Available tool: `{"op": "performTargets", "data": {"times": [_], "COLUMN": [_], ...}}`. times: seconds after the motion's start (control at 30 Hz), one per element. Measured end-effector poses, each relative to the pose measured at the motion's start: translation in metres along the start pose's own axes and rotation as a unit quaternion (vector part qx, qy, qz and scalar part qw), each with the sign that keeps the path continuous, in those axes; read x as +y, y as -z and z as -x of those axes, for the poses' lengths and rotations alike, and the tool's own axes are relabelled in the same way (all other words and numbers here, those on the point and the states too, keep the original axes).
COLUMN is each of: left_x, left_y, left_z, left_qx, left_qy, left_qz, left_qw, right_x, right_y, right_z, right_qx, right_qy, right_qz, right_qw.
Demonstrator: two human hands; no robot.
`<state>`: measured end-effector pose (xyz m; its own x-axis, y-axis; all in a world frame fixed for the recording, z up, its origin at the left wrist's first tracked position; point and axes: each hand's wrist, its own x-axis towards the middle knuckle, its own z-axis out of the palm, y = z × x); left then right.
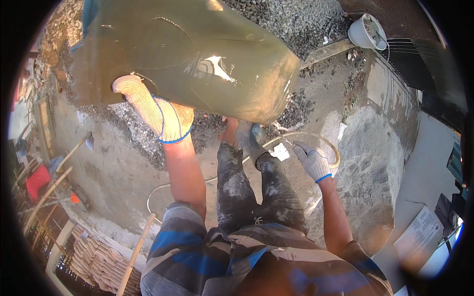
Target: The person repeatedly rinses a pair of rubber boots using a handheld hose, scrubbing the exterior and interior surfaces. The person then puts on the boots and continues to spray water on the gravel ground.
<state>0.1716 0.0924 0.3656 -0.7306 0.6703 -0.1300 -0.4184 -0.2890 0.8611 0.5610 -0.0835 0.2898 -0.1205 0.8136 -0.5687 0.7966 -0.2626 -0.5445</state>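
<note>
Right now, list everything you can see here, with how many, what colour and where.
Large container: one, olive-green and glossy, raised at top centre, left hand on it.
Gravel pile: one, dark grey, top, behind the container.
Sand heap: one, pale grey, right.
Hose: one, pale, looping across the ground from centre to lower left.
Bucket: one, white, top right.
Shovel: one, wooden handle, left.
Stacked sacks: several, tan, lower left.
Paper sheet: one, white, lower right.
Legs: two, in dark spattered trousers, centre.
Left hand: cream knit glove, pressed against the container.
Right hand: grey glove, free beside the hose.
</note>
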Motion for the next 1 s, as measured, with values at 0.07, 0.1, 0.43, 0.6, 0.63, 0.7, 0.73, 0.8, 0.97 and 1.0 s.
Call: {"op": "performTargets", "data": {"times": [0.07, 0.1, 0.43, 0.6, 0.63, 0.7, 0.73, 0.8, 0.97, 1.0], "left_x": [0.008, 0.013, 0.192, 0.272, 0.295, 0.319, 0.331, 0.346, 0.382, 0.388], "left_y": [-0.019, -0.023, -0.079, -0.094, -0.095, -0.089, -0.081, -0.065, -0.026, -0.020], "left_z": [0.009, 0.009, -0.025, -0.018, -0.010, -0.005, -0.001, 0.001, 0.013, 0.012], "left_qx": [-0.069, -0.064, -0.127, -0.126, -0.150, -0.174, -0.177, -0.185, -0.193, -0.195], "left_qy": [0.059, 0.031, -0.244, -0.351, -0.376, -0.394, -0.398, -0.406, -0.442, -0.452], "left_qz": [0.047, 0.051, 0.146, 0.158, 0.140, 0.129, 0.123, 0.118, 0.082, 0.077], "left_qw": [0.995, 0.996, 0.950, 0.914, 0.904, 0.893, 0.892, 0.887, 0.872, 0.867], "right_x": [0.001, 0.004, 0.002, 0.011, 0.017, 0.023, 0.016, 0.011, 0.016, 0.018], "right_y": [-0.001, -0.003, 0.010, 0.031, 0.026, 0.030, 0.033, 0.042, 0.044, 0.045], "right_z": [0.014, 0.019, 0.073, 0.097, 0.099, 0.106, 0.110, 0.123, 0.140, 0.142], "right_qx": [-0.003, 0.000, -0.008, 0.004, 0.014, 0.013, 0.007, 0.011, 0.035, 0.033], "right_qy": [-0.020, -0.023, -0.054, -0.082, -0.072, -0.083, -0.080, -0.085, -0.077, -0.085], "right_qz": [0.007, -0.003, -0.052, -0.029, -0.039, -0.025, -0.032, -0.045, -0.047, -0.057], "right_qw": [1.000, 1.000, 0.997, 0.996, 0.997, 0.996, 0.996, 0.995, 0.995, 0.994]}}
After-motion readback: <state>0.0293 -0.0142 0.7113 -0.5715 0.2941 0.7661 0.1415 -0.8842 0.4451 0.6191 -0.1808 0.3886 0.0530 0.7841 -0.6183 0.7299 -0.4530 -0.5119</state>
